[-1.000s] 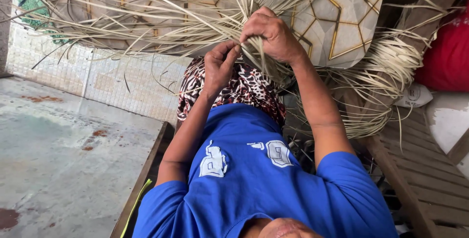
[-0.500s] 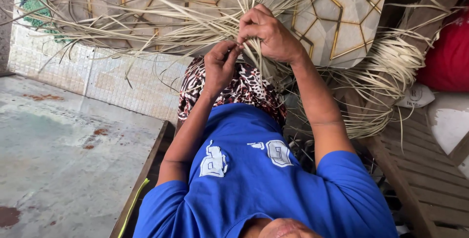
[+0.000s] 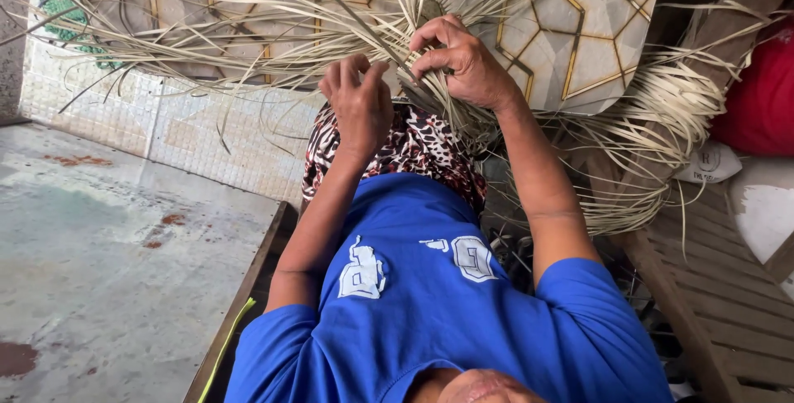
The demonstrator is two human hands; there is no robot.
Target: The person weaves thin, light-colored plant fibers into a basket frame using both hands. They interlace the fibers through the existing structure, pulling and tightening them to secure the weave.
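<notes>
Straw strips (image 3: pixel 248 31), right hand (image 3: pixel 463 60) pinching, left hand (image 3: pixel 360 105) touching

Lit by soft, even daylight, without hard shadows or glare. Sharp around the right hand (image 3: pixel 463 60) and left hand (image 3: pixel 357 101); slightly stretched and softer far below them, at the frame's bottom edge.

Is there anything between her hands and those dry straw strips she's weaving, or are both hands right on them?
Nothing visible stands between. The right hand is already pinching the pale strips at the woven part, fingers closed on them. The left hand sits just beside, fingertips at the same strips, with no other object in the gap.
</notes>
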